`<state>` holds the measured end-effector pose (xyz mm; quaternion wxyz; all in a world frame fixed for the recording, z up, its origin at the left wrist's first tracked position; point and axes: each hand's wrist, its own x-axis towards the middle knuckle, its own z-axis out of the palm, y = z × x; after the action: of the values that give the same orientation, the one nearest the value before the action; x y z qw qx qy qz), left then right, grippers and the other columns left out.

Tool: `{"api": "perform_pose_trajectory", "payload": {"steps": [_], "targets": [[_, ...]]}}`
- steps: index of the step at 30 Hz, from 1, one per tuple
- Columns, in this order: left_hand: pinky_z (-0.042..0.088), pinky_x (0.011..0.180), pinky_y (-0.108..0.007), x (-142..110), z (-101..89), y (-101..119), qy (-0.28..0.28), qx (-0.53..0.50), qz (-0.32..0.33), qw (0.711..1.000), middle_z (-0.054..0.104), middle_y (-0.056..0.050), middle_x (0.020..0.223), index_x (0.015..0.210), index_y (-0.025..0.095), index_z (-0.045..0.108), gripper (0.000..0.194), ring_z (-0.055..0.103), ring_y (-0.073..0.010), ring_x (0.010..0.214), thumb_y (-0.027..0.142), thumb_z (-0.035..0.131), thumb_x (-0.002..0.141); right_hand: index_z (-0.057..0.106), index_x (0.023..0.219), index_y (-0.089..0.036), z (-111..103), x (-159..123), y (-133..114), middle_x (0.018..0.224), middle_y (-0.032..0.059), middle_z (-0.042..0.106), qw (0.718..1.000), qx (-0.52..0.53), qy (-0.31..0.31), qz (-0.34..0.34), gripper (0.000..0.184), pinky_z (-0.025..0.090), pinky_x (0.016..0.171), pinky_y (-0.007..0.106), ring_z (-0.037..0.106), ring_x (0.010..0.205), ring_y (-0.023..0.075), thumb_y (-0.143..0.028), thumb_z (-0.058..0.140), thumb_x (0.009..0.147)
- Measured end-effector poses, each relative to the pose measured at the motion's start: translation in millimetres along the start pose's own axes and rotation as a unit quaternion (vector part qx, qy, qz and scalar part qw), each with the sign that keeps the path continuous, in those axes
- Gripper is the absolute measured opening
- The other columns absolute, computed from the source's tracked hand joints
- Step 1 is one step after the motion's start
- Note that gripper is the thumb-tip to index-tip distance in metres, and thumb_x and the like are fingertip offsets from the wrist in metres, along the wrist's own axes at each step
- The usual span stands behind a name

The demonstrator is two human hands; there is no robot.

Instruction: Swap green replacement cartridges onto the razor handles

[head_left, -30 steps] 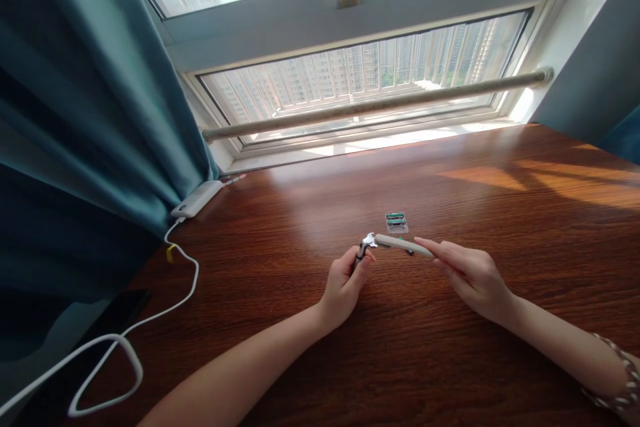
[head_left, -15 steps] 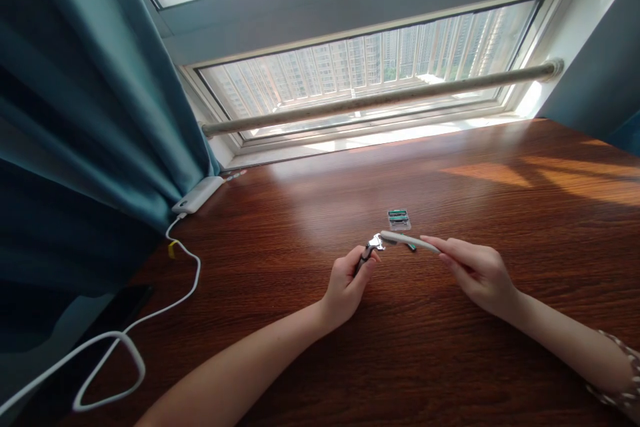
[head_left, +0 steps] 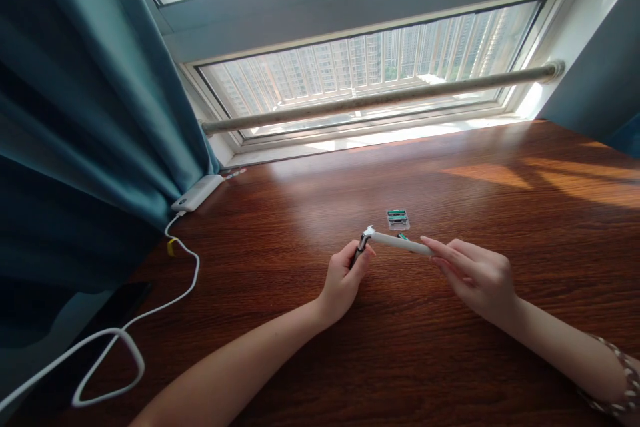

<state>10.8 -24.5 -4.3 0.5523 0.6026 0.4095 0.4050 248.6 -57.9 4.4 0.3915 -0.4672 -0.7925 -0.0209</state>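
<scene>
My left hand (head_left: 345, 280) is closed round the dark handle of a razor (head_left: 363, 242), its silver head pointing up and away from me. No blade cartridge shows on that head. Between the fingertips of my right hand (head_left: 480, 274) is a slim white stick that looks like a toothbrush (head_left: 403, 243). Its far tip meets the razor's head or lies right beside it. Partly hidden behind the white stick, a loose green and black razor cartridge (head_left: 403, 236) lies on the table. Just beyond is a clear case (head_left: 399, 219) with green and black cartridges in it.
The brown wooden table (head_left: 280, 234) reaches to a window with a metal bar (head_left: 380, 99) across it. At the left, a white power bank (head_left: 197, 193) rests by the blue curtain (head_left: 100, 80), with a white cable (head_left: 193, 280) running from it. A dark flat object (head_left: 125, 300) lies near the cable.
The razor has moved slightly left and its head has turned more upright. The white stick has shifted left with it, its tip staying at the razor's head.
</scene>
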Motion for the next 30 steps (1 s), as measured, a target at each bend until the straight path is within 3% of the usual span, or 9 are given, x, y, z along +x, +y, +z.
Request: {"api": "perform_pose_trajectory", "payload": {"steps": [5, 11, 15, 17, 20, 25, 30], "targets": [[0.021, 0.042, -0.020, 1, 2.3, 0, -0.015, -0.054, 0.001, 0.998, 0.029, 0.006, 0.055, 0.088, 0.016, 0.049, 0.021, 0.026, -0.0057, 0.046, 0.036, 0.044, 0.085, 0.048, 0.122, -0.032, 1, 0, -2, 0.074, -0.0009, 0.060, 1.000, -0.005, -0.007, -0.019, 0.045, 0.039, 0.060, 0.021, 0.052, 0.061, 0.0094, -0.014, 0.052, 0.082], [0.027, 0.040, -0.018, 2, 7.6, 0, -0.089, -0.185, -0.020, 0.978, 0.037, 0.005, 0.061, 0.103, 0.017, 0.044, 0.023, 0.032, -0.0051, 0.045, 0.034, 0.044, 0.086, 0.045, 0.126, -0.027, 7, -2, -1, 0.079, 0.0002, 0.058, 0.998, 0.041, 0.014, 0.050, 0.043, 0.039, 0.057, 0.019, 0.049, 0.057, 0.0074, -0.014, 0.048, 0.084], [0.029, 0.037, -0.017, 5, 9.3, -4, -0.134, -0.279, -0.043, 0.950, 0.040, 0.005, 0.060, 0.095, 0.018, 0.043, 0.020, 0.034, -0.0044, 0.041, 0.035, 0.043, 0.086, 0.043, 0.127, -0.027, 10, -5, 0, 0.078, 0.0004, 0.057, 0.997, 0.057, -0.057, 0.020, 0.042, 0.040, 0.059, 0.020, 0.051, 0.060, 0.0086, -0.015, 0.045, 0.086], [0.031, 0.036, -0.016, 6, 9.4, -4, -0.148, -0.293, -0.048, 0.943, 0.041, 0.005, 0.060, 0.092, 0.018, 0.043, 0.019, 0.035, -0.0042, 0.040, 0.035, 0.042, 0.086, 0.044, 0.126, -0.027, 12, -5, 2, 0.079, 0.0004, 0.057, 0.997, 0.024, -0.057, 0.039, 0.041, 0.040, 0.059, 0.021, 0.051, 0.060, 0.0091, -0.017, 0.045, 0.086], [0.032, 0.037, -0.016, 5, 9.4, -4, -0.156, -0.296, -0.054, 0.941, 0.041, 0.004, 0.060, 0.091, 0.017, 0.042, 0.018, 0.036, -0.0043, 0.040, 0.035, 0.042, 0.087, 0.043, 0.127, -0.026, 13, -5, 3, 0.080, 0.0007, 0.058, 0.998, 0.009, -0.022, 0.062, 0.041, 0.040, 0.059, 0.020, 0.052, 0.061, 0.0092, -0.019, 0.045, 0.087], [0.031, 0.036, -0.016, 4, 9.2, -1, -0.162, -0.291, -0.049, 0.942, 0.042, 0.004, 0.060, 0.094, 0.017, 0.042, 0.019, 0.036, -0.0045, 0.040, 0.034, 0.043, 0.086, 0.045, 0.125, -0.027, 12, -6, 0, 0.078, 0.0007, 0.058, 0.996, 0.001, -0.074, 0.039, 0.038, 0.042, 0.061, 0.020, 0.053, 0.061, 0.0094, -0.020, 0.044, 0.087], [0.028, 0.034, -0.014, 7, 8.2, 2, -0.148, -0.329, -0.052, 0.931, 0.048, 0.003, 0.061, 0.088, 0.020, 0.037, 0.014, 0.034, -0.0046, 0.038, 0.033, 0.040, 0.087, 0.048, 0.122, -0.023, 11, -4, 0, 0.080, 0.0024, 0.060, 0.996, 0.008, -0.013, 0.093, 0.036, 0.043, 0.060, 0.022, 0.053, 0.060, 0.0106, -0.022, 0.043, 0.087]]}}
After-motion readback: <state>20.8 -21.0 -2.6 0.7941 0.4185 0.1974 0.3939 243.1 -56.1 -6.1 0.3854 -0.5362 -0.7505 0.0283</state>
